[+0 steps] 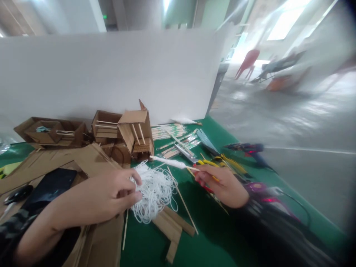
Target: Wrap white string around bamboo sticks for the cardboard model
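My right hand (222, 185) pinches the bare end of a thin wooden stick wound with white string (174, 162). The stick points left across the table, above the string pile. A loose tangle of white string (155, 193) lies on the green table. At its left edge is my left hand (119, 193), its fingers bent, with a gap between thumb and forefinger. Whether its fingertips touch the strands I cannot tell. Below the tangle lie cut cardboard strips (169, 226), and a bare wooden stick (182, 200) is to its right.
Cardboard box structures (136, 128) stand at the back left against a white panel (116, 70). Packs of sticks (172, 139) lie behind the string. Pliers (233, 163) and a glue gun (250, 148) are to the right. A black phone (50, 187) rests on cardboard sheets at left.
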Action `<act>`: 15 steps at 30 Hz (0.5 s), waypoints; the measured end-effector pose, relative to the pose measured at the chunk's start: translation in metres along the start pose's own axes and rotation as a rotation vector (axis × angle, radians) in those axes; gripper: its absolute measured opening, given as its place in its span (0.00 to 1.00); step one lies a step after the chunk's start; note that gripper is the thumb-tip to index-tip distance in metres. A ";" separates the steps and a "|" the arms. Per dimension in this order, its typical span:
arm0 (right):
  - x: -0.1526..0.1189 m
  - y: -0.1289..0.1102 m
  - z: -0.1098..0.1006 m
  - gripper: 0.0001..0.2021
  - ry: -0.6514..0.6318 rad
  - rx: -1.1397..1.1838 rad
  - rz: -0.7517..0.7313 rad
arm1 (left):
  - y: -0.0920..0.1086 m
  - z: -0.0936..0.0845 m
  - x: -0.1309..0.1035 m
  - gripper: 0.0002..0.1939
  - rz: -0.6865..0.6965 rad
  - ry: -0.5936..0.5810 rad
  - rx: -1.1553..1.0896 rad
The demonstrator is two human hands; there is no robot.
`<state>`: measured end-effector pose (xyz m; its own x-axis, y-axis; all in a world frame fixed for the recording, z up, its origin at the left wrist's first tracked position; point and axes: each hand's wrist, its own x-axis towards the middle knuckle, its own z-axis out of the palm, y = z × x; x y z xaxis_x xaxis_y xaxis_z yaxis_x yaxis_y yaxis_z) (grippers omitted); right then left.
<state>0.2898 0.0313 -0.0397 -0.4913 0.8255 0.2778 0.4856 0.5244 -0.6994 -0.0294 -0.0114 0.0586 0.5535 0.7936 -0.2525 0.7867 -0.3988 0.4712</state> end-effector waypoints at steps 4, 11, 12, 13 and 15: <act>-0.004 -0.005 0.005 0.12 -0.036 0.071 0.030 | -0.004 0.018 0.015 0.19 -0.147 0.356 0.251; -0.005 -0.011 0.015 0.14 -0.148 0.141 0.038 | -0.001 0.050 0.040 0.23 0.191 0.251 -0.369; -0.006 -0.011 0.016 0.15 -0.171 0.154 0.046 | 0.000 0.055 0.042 0.21 0.193 0.208 -0.465; -0.006 -0.012 0.017 0.15 -0.191 0.170 0.051 | 0.000 0.059 0.044 0.19 0.194 0.184 -0.523; -0.007 -0.014 0.019 0.17 -0.221 0.215 0.063 | 0.001 0.066 0.047 0.16 0.194 0.207 -0.534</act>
<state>0.2730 0.0140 -0.0448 -0.6215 0.7775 0.0958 0.3679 0.3977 -0.8405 0.0153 -0.0044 -0.0089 0.5664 0.8237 0.0255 0.4008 -0.3023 0.8649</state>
